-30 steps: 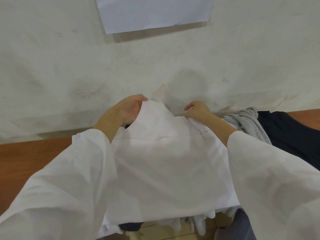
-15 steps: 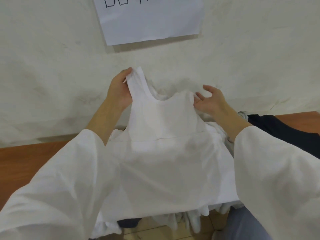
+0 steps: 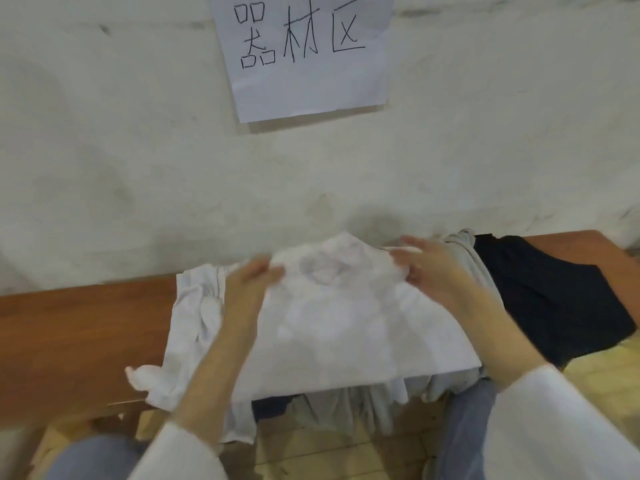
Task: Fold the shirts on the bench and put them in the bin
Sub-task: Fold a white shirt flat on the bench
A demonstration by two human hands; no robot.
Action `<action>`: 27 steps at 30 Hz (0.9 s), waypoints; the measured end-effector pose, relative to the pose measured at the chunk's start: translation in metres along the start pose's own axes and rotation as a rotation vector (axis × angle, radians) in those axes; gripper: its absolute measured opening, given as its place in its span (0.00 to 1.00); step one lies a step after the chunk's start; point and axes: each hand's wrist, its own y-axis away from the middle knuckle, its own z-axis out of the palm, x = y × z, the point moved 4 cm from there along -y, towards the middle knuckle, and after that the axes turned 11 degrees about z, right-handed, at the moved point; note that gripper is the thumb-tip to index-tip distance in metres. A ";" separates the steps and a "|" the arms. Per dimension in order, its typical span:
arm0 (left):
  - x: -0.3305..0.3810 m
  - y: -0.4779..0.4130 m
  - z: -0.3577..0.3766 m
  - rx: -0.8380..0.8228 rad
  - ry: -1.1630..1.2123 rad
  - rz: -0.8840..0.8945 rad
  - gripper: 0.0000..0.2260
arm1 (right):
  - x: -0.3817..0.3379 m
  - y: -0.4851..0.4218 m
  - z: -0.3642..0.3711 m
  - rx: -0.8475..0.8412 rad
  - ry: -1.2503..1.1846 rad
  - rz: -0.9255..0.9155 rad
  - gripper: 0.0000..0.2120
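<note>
Lying spread over the wooden bench, the white shirt fills the middle of the head view, its near hem hanging off the bench edge at six o'clock; the left hand sits at its ten o'clock corner, fingers curled onto the cloth and seemingly pinching it; the right hand rests at two o'clock with fingers apart, though blur hides whether they grip. The shirt looks light, thin and limp, likely to sag and crease unless held at two points; the shoulder corners along the far edge seem the best hold. Room is tight: a second white garment lies just beside at nine o'clock, a grey garment and a dark garment crowd three o'clock, and the wall stands close at twelve; bare bench opens further towards nine.
</note>
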 end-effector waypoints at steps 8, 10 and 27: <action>-0.074 0.079 -0.009 -0.117 -0.257 -0.296 0.06 | 0.093 0.022 -0.032 0.291 0.185 0.332 0.08; -0.075 0.070 -0.010 -0.124 -0.250 -0.275 0.07 | 0.085 0.020 -0.029 0.274 0.236 0.259 0.10; -0.077 0.082 -0.016 -0.229 -0.292 -0.240 0.03 | 0.099 0.044 -0.031 0.174 0.557 0.203 0.08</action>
